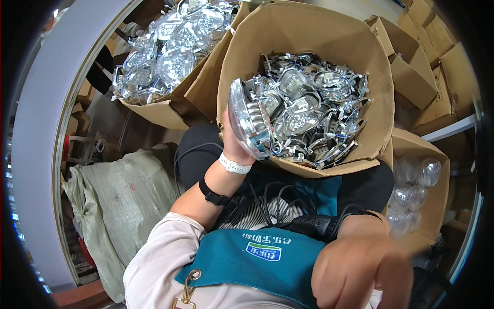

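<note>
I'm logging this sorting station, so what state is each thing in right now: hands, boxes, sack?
Left hand: raised, gripping a chrome lamp part.
Right hand: close to the camera, blurred, loosely curled, holding nothing visible.
Middle cardboard box: open, half full of chrome parts.
Left cardboard box: open, heaped with clear-lensed lamps.
Right cardboard box: open, holding clear covers.
Grey sack: slumped, bulging.

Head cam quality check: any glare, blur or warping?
Head view: strong fisheye, the grey beam at left bows and the corners go black; the right hand is close to the lens, soft and blurred; the left hand and the shiny lamp part it holds are sharp; bright glare spots on the chrome parts in the middle box; even daylight, faint shadows.
</note>
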